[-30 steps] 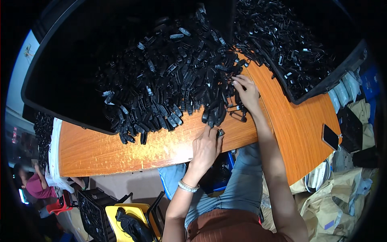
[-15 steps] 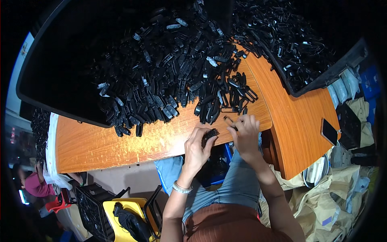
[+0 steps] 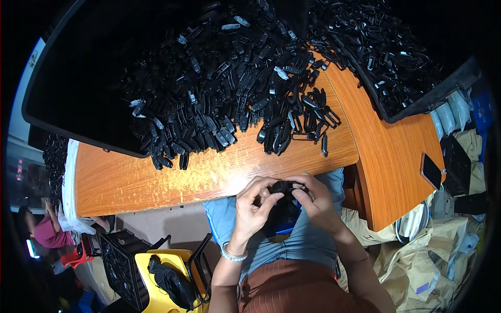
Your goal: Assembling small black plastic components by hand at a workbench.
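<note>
My left hand [image 3: 253,206] and my right hand [image 3: 313,201] meet over my lap, just below the front edge of the orange wooden table [image 3: 156,180]. Between their fingertips they pinch a small black plastic part [image 3: 284,187]. A large heap of similar black plastic parts [image 3: 229,99] lies on the table and spills out of a black tray [image 3: 78,104] at the upper left. Under my hands sits a dark container [image 3: 284,219] with more black parts, partly hidden.
A second black tray of parts [image 3: 386,62] stands at the upper right. A phone [image 3: 431,171] lies on the table's right wing. Paper sacks [image 3: 417,255] pile up at the right. A yellow chair [image 3: 162,271] and a black crate [image 3: 120,266] stand at the lower left; another person [image 3: 44,232] sits far left.
Both hands have drawn back from the heap on the table toward my lap, coming together on one black part below the table edge.
</note>
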Tool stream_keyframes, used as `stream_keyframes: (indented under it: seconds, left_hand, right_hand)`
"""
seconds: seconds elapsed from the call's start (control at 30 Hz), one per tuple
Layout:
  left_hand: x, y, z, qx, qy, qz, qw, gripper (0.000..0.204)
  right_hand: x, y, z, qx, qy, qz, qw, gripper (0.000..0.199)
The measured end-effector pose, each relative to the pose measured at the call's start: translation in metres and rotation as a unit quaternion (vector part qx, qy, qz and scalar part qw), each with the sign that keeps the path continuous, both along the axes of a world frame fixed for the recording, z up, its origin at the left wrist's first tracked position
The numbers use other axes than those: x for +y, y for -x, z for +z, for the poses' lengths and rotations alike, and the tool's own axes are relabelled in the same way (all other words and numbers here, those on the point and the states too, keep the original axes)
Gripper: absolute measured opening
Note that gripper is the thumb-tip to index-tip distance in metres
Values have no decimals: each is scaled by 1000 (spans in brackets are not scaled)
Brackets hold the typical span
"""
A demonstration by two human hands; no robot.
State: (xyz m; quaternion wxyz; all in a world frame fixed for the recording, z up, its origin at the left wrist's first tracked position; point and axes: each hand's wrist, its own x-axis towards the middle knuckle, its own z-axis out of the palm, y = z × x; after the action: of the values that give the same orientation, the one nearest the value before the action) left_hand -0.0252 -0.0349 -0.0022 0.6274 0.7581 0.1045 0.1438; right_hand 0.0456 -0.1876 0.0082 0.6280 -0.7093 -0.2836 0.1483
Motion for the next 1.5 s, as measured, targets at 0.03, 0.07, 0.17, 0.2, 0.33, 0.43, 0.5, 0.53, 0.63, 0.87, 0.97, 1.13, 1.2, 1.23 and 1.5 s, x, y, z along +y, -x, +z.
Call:
stream_keyframes:
  seconds: [0.03,0.07,0.17,0.2,0.33,0.43,0.5,0.53,0.63,0.87,0.97,1.13,1.2,1.23,1.5]
  left_hand:
    - [0,1,1,-11,14,-3,1000,23]
    - [0,1,2,-22,27,-6,999,22]
    - [-1,3,0,-25,48,0,999,17]
    - [-1,3,2,-24,48,0,999,17]
    - [-10,6,1,-10,89,38,995,14]
    - [-18,6,5,0,136,56,989,17]
    - [-18,8,5,3,165,49,985,19]
    - [-14,10,3,10,162,49,985,20]
    - [-1,22,2,53,241,52,968,23]
    - [6,29,-13,24,435,-26,900,27]
    - [27,25,-11,86,270,-63,957,23]
    - [80,-31,-7,11,-365,207,907,21]
    - [95,-44,-7,80,-459,254,847,21]
    - [94,-46,-9,78,-459,253,848,21]
    - [79,-21,-9,123,-438,182,872,16]
  right_hand:
    - [-1,0,3,-35,20,12,999,21]
    - [-1,0,5,-71,40,23,996,23]
    - [1,3,2,-195,77,16,978,27]
    - [3,4,1,-195,78,17,978,27]
    - [9,9,-2,-255,79,-15,963,33]
    - [14,13,-2,-246,75,-27,966,35]
    - [17,17,-3,-250,71,-35,965,37]
    - [20,19,-4,-198,47,-40,978,37]
    - [14,23,-13,-2,0,-41,999,32]
    - [7,17,-23,103,-91,26,990,18]
    - [3,1,-28,141,-63,107,982,12]
    - [9,-38,-34,-150,57,-72,984,9]
    - [23,-53,-30,-300,161,-195,920,9]
    - [26,-61,-30,-348,210,-215,888,8]
    - [22,-60,-37,-397,260,-200,857,10]
